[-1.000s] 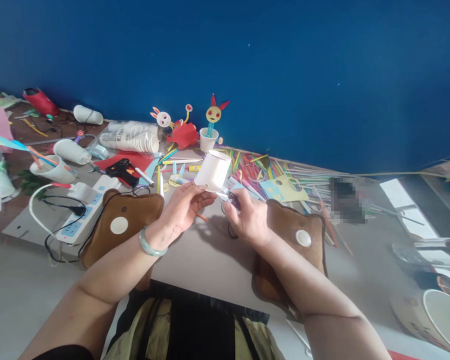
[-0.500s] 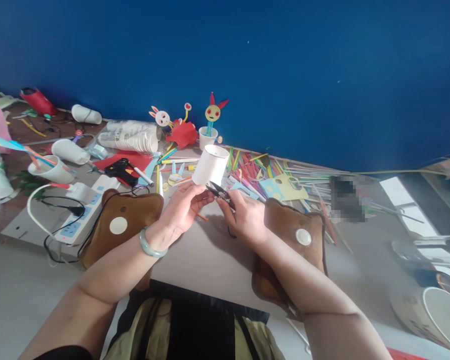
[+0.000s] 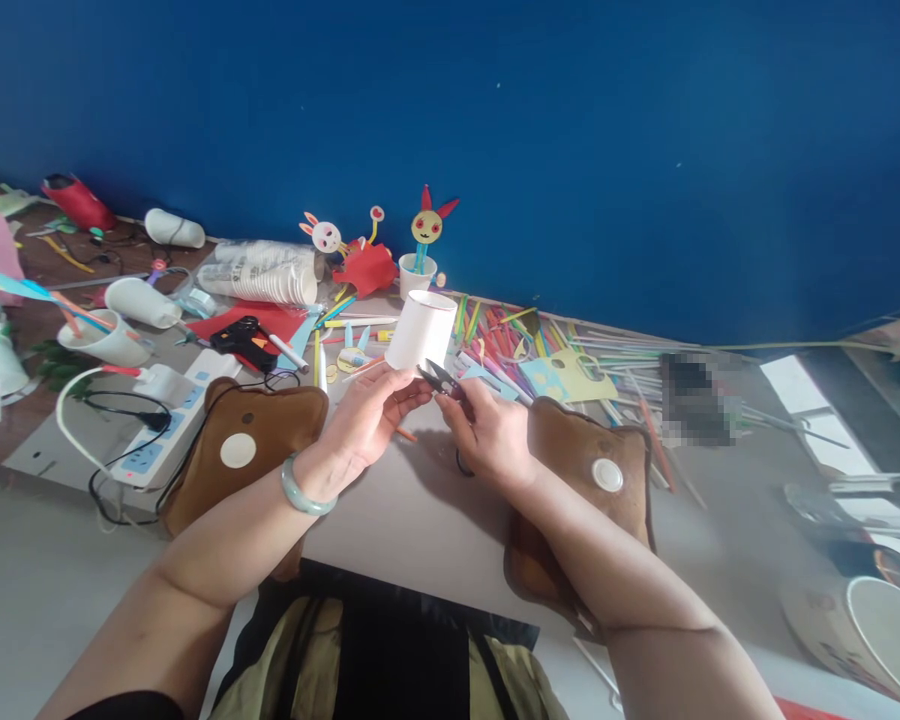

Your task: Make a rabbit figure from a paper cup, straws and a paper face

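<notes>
A white paper cup (image 3: 421,328) is held upside down at the centre, its lower edge in the fingers of my left hand (image 3: 369,415). That hand is closed on the cup and wears a pale green bangle (image 3: 305,487) at the wrist. My right hand (image 3: 493,430) is wrapped round small dark scissors (image 3: 442,380). Their blades point left, at the cup's lower edge and close to my left fingertips. Whether the blades touch the cup is too small to tell.
Brown cushions (image 3: 232,440) lie under both forearms. A power strip (image 3: 172,420) and a black glue gun (image 3: 246,343) are at the left. Behind the cup stand a rabbit-faced figure (image 3: 426,228) and stacked cups (image 3: 259,275). Coloured sticks (image 3: 495,335) spread right; a bucket (image 3: 889,635) sits lower right.
The scissors' blades have shifted slightly and look a little further apart. Both hands and the cup stay almost in place.
</notes>
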Demonstrator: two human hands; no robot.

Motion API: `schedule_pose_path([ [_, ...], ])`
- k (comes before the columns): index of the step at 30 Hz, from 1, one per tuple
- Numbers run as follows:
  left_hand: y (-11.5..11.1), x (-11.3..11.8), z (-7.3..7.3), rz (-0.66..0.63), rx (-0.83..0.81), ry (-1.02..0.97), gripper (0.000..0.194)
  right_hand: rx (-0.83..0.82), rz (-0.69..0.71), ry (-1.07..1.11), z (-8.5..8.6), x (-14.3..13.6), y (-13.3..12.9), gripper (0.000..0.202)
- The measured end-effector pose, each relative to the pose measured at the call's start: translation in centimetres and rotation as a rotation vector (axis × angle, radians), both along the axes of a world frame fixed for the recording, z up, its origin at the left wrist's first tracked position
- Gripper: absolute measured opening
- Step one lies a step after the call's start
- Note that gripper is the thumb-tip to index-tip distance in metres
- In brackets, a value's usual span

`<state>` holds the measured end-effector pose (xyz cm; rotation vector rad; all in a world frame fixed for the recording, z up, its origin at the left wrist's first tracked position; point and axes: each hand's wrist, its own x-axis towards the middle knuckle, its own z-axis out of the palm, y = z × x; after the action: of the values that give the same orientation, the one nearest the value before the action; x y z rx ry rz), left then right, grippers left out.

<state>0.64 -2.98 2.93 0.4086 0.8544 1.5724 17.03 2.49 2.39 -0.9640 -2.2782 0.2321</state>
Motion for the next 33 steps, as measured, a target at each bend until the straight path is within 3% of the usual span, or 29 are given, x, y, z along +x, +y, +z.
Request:
schedule_pose_path([
  [13, -0.25, 0.06, -0.11, 0.002, -0.009, 0.007, 0.026, -0.002, -0.005, 0.014, 0.03, 0.00, -0.04, 0.040],
  [33, -0.19, -0.01, -0.01, -0.005, -0.024, 0.000, 0.029, 0.177, -0.002, -0.062, 0.13, 0.30, 0.39, 0.043],
])
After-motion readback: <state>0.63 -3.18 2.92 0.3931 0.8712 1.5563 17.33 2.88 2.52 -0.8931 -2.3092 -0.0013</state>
